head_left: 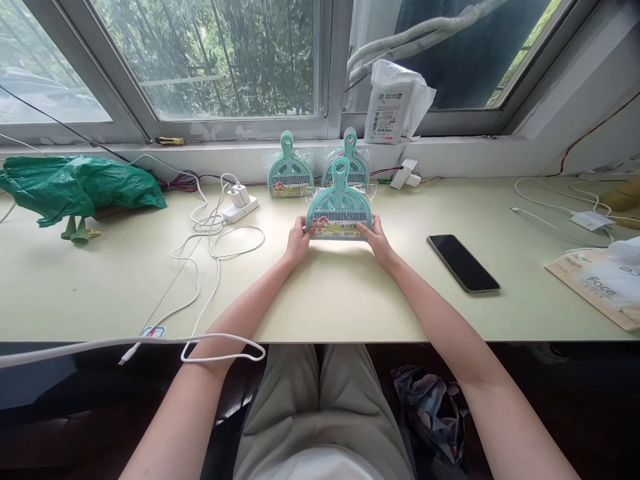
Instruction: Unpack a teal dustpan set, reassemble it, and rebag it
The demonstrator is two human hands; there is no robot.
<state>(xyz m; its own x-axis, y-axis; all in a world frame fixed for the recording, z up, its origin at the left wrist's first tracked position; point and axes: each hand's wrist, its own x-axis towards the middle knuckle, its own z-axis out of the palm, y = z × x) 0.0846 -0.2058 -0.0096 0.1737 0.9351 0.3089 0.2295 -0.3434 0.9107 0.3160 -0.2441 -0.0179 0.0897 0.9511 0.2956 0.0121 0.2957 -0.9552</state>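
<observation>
A: Your lap and light trousers (320, 400) sit closest, under the desk edge; out past them, what have you got hold of?

B: You've got a teal dustpan set (339, 203) in its clear wrapper, standing upright on the desk (350, 307), middle of the surface, handle pointing up.

A: And your grip on it?

B: Your left hand (297, 241) is closed on its lower left corner; your right hand (379, 241) is closed on the lower right; fingers curl round the bottom edge, thumbs to the front; both hold it firmly, neither is spread wide.

A: How far along does it look?

B: My guess is midway; two more wrapped dustpan sets (291, 175) already stand behind yours, leaning by the window ledge (200, 150), one of them just behind and partly hidden by the one in your hands; yours is not yet in line with them; whether more are waiting, I can't tell.

A: What's around it?

B: A dark phone (463, 263) lies flat to your right, well apart; a white charger with its cables (220, 233) loops away on your left; a green plastic bag (75, 183) lies at the far left; a white packet (395, 103) rests on the ledge; a face-printed packet (597, 287) lies at the far right.
</observation>
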